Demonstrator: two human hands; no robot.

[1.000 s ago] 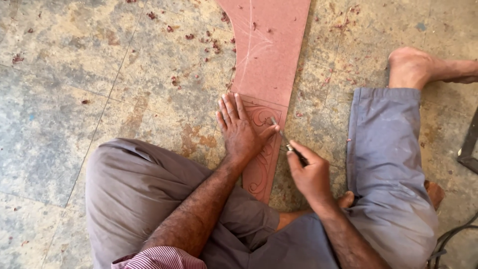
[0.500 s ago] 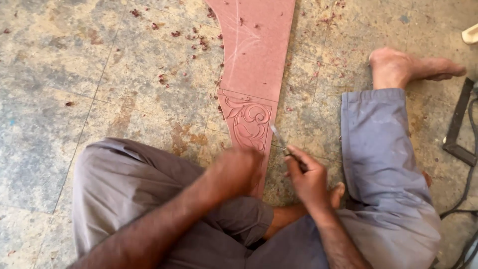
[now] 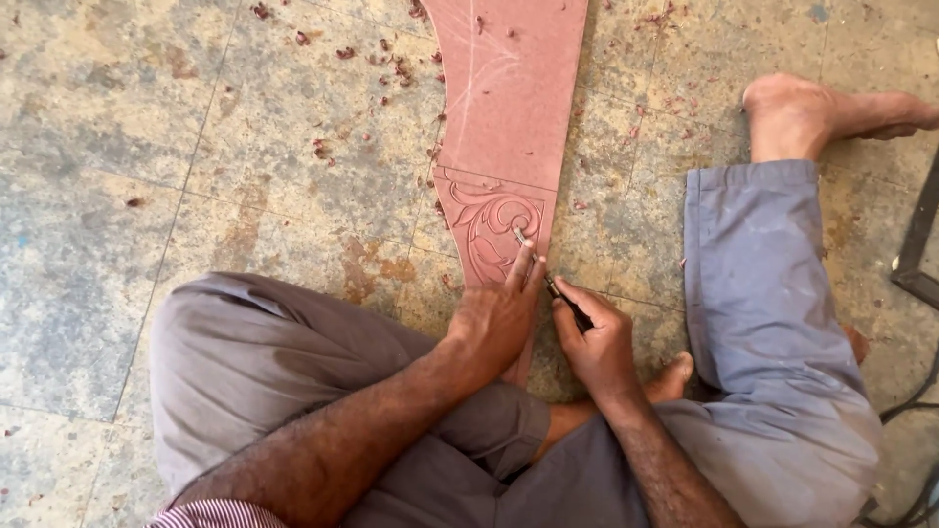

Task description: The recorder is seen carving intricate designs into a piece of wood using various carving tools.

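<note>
A long reddish-brown board (image 3: 514, 108) lies on the floor between my legs, its near end carved with a scroll pattern (image 3: 492, 223). My left hand (image 3: 494, 318) rests on the board's near end, its fingers reaching up beside the blade of a thin carving tool (image 3: 548, 279). My right hand (image 3: 597, 342) grips that tool's dark handle, and the tip touches the carved scroll. The board's nearest tip is hidden under my left hand.
I sit on a worn stone-tile floor (image 3: 196, 156) strewn with reddish chips (image 3: 391, 68). My left knee in grey trousers (image 3: 264, 352) is bent at the lower left. My right leg in blue trousers (image 3: 763, 293) stretches right, with a bare foot (image 3: 812, 108). A dark cable (image 3: 915, 401) lies at the right edge.
My left hand slid back off the carving toward my lap, then returned to the board's near end beside the tool. My right hand kept hold of the tool throughout.
</note>
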